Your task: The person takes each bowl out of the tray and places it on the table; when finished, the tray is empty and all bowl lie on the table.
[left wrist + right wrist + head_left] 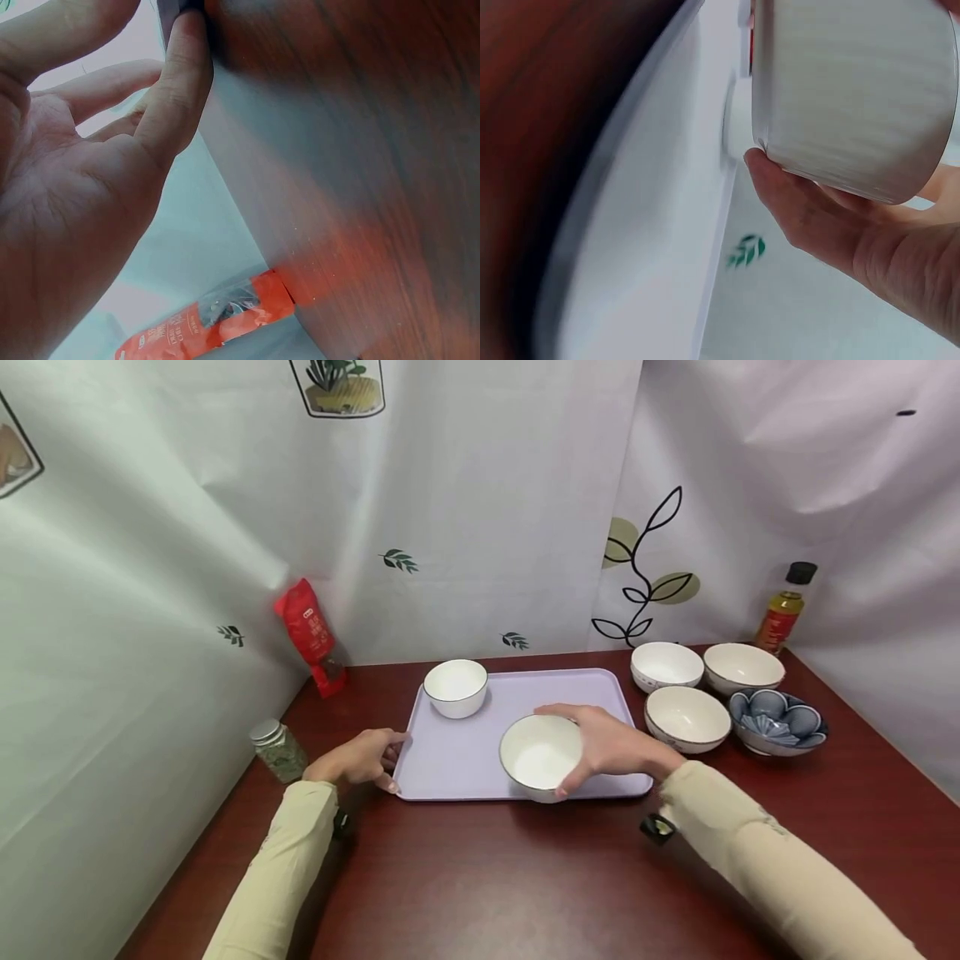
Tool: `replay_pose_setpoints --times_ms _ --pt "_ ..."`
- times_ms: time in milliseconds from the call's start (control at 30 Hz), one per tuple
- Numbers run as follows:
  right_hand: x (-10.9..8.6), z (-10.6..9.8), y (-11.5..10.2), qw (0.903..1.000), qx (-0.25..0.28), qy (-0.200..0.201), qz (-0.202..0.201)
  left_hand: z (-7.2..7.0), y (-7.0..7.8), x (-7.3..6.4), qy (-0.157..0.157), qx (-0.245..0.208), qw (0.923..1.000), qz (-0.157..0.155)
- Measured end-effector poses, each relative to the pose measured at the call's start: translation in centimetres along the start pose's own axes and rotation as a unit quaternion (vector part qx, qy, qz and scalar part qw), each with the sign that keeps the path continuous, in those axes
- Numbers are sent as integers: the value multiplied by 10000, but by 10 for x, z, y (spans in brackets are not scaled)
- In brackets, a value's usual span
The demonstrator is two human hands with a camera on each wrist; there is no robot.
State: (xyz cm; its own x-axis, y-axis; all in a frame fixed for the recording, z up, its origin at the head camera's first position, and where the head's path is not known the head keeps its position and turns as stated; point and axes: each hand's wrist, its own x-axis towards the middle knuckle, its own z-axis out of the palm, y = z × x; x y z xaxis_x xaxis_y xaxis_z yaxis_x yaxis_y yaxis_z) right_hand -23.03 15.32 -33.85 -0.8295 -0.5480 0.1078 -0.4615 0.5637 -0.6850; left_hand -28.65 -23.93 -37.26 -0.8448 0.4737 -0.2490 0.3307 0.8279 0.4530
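My right hand (611, 745) grips a white bowl (542, 752) with a thin dark rim, the thumb on its near side and fingers round the far side. The bowl is held over the front of a pale purple tray (465, 752); in the right wrist view, a gap shows between its base and the tray. Fingertips of my left hand (363, 758) touch the tray's left edge, the fingers only loosely bent; in the left wrist view a finger (180, 82) meets that edge. Another white bowl (456, 689) stands on the tray's back left corner.
Right of the tray stand three pale bowls (667, 665) and a blue patterned bowl (778, 722) with blue dishes inside. An oil bottle (783, 610) is at the back right. On the left are a red packet (309, 631) and a lidded jar (278, 752). Curtains enclose the table.
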Motion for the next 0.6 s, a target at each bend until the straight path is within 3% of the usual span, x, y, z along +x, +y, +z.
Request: replay_pose_setpoints --times_ms 267,600 --pt "-52 -25 24 9978 -510 353 229 1 -1 2 -1 -59 10000 39" --pt "-107 -47 46 9911 -754 983 485 1 -1 -1 34 -91 10000 -14"
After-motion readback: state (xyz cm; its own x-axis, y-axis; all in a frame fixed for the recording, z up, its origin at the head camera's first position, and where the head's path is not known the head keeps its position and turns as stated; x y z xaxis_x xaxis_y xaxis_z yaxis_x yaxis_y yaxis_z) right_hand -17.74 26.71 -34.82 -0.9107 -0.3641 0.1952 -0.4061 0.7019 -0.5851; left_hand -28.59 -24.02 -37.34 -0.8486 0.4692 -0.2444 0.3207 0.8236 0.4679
